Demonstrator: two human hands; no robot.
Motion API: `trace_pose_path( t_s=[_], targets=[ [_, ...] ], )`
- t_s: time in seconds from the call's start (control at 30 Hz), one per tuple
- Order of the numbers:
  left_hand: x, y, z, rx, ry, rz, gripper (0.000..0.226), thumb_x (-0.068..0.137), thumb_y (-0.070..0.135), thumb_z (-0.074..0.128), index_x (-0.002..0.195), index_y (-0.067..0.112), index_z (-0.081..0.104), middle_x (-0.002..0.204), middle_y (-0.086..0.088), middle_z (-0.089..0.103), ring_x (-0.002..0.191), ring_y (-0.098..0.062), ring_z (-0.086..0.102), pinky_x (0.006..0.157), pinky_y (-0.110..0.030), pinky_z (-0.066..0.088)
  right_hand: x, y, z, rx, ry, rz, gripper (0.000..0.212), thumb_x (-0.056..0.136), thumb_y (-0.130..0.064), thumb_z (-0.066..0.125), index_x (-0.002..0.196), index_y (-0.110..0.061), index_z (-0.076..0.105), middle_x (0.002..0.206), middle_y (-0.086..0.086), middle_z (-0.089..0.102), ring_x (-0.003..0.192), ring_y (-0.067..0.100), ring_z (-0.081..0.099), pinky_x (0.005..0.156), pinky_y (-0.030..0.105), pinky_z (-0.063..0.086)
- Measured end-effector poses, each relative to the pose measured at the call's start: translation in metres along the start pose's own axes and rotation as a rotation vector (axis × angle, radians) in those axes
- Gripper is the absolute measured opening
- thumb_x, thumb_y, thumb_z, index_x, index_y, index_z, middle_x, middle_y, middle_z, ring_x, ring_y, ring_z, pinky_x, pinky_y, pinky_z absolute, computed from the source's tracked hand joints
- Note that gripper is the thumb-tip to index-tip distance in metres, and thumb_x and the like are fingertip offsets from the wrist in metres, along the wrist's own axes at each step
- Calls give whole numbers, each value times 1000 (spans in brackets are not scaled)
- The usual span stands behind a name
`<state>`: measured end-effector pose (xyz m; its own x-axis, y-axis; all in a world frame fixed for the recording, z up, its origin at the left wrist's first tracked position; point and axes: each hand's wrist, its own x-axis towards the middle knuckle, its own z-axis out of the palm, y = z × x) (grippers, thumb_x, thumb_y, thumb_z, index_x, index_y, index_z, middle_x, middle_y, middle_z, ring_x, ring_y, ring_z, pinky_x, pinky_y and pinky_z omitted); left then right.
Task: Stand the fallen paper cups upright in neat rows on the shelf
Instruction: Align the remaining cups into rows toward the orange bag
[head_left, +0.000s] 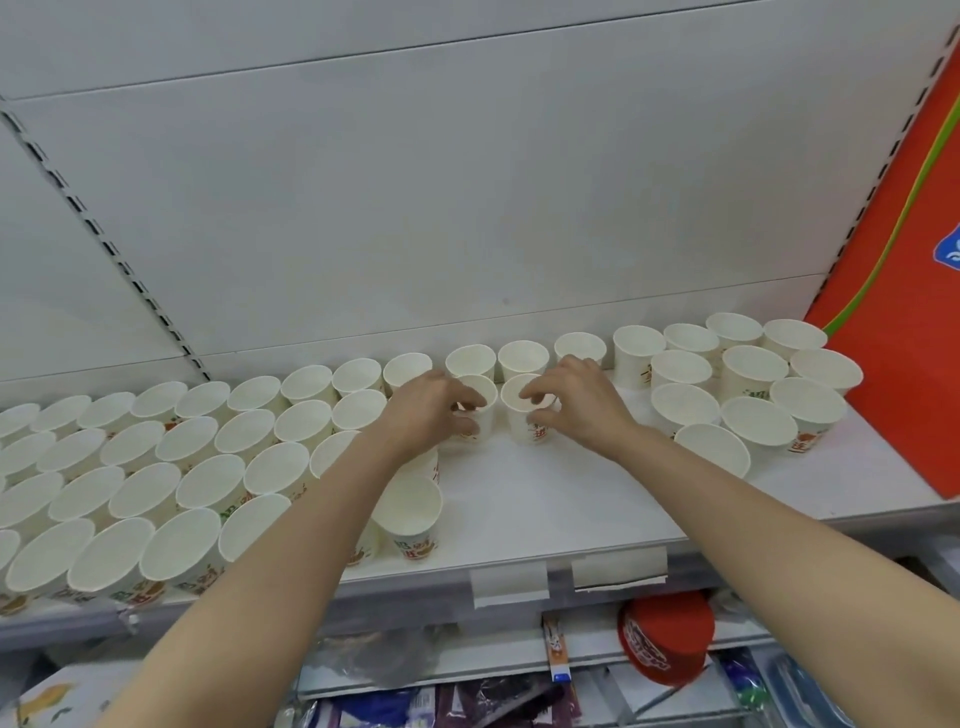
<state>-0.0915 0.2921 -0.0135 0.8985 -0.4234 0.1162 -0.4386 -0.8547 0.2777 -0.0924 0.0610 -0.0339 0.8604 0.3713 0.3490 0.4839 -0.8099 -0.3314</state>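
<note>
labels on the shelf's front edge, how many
2: left label and right label, side by side on the shelf edge. The left forearm may hide another.

A large red panel with a green and yellow stripe (904, 291) leans at the right end. Two blank white label strips (566, 574) hang from the front edge. Below, a round red lid with white lettering (667, 636) sits among packaged goods, perhaps stationery.
</note>
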Motion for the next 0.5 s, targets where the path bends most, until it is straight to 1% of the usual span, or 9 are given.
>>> trace_pose_path(
  t_s=[0.03,0.1,0.17,0.27,0.33,0.43,0.5],
  targets=[
    [-1,-4,-1,-1,22,16,33,77,32,78,109,28,71,96,7,66,95,-13,52,75,-30,43,-1,2,0,29,17,6,27,74,-28,77,100,-24,72,95,-9,67,95,18,48,79,31,28],
    [-3,-11,-3,37,61,38,34,76,31,79,109,27,71,92,7,64,92,-18,52,72,-32,42,-5,9,0,62,51,11,29,72,-23,79,100,-22,72,96,-8,67,96,20,48,84,36,34],
    [-3,-16,-4,79,79,47,30,78,30,78,107,28,72,90,7,65,90,-19,51,70,-32,41,-7,14,0,56,52,8,26,72,-17,78,97,-22,73,92,-6,67,95,22,50,85,38,36],
    [0,-15,2,90,80,47,16,82,29,74,98,31,74,89,10,66,91,-18,51,70,-33,43,-2,10,3,16,19,5,15,76,-16,72,88,-25,73,84,-8,67,93,20,51,82,37,34],
    [3,-14,6,88,76,34,12,83,30,72,94,32,74,86,13,64,91,-17,50,68,-32,42,1,5,5,3,3,-9,13,77,-16,69,85,-25,73,79,-9,68,90,20,51,80,38,35],
    [6,-14,5,71,112,42,17,82,38,72,99,33,74,92,16,66,91,-14,50,67,-28,38,-1,8,4,86,36,-9,14,76,-23,74,90,-24,74,86,-9,70,90,18,52,81,37,36],
    [13,-9,2,18,180,57,21,83,42,71,101,32,74,96,16,68,88,-13,50,71,-30,41,-5,20,-4,188,129,15,16,76,-28,77,91,-24,75,86,-10,72,85,18,54,79,35,37]
  ],
)
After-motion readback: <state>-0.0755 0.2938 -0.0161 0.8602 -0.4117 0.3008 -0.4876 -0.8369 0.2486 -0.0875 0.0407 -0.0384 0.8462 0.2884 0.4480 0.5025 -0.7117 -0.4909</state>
